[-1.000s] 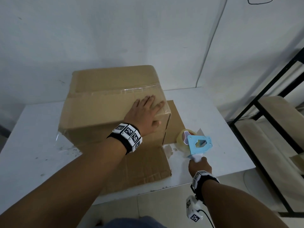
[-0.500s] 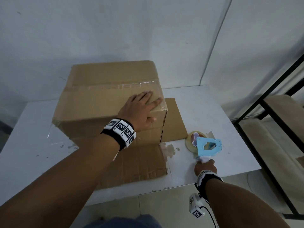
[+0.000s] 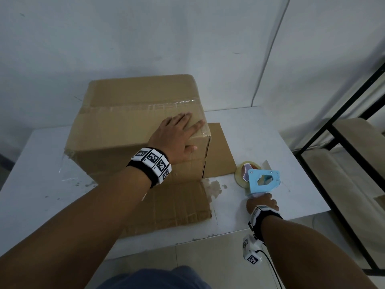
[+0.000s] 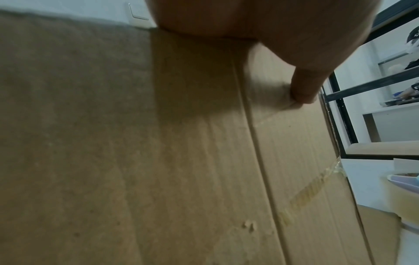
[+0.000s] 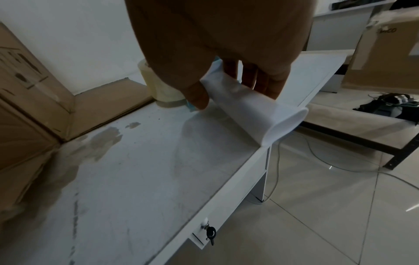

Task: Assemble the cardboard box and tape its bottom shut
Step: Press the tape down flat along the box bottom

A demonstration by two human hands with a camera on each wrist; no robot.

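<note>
The brown cardboard box point(image 3: 125, 130) stands on the white table point(image 3: 41, 163) with clear tape point(image 3: 166, 105) along its top seam. Two of its flaps point(image 3: 177, 205) lie flat on the table in front and to the right. My left hand point(image 3: 187, 132) rests flat on the box top near the right front corner, thumb point(image 4: 303, 86) over the front edge. My right hand point(image 3: 261, 203) grips the white handle point(image 5: 249, 107) of the blue tape dispenser point(image 3: 262, 180). The dispenser and its tape roll point(image 5: 158, 89) sit on the table right of the box.
A black metal rack point(image 3: 343, 142) with beige shelves stands close on the right. White walls rise behind the table. The dispenser handle overhangs the table's front edge, and a drawer key point(image 5: 211, 233) hangs below. Another box point(image 5: 385, 53) and cables lie on the floor.
My right hand has shifted the tape dispenser a little to the right, away from the box. My left hand has stayed flat on the box top.
</note>
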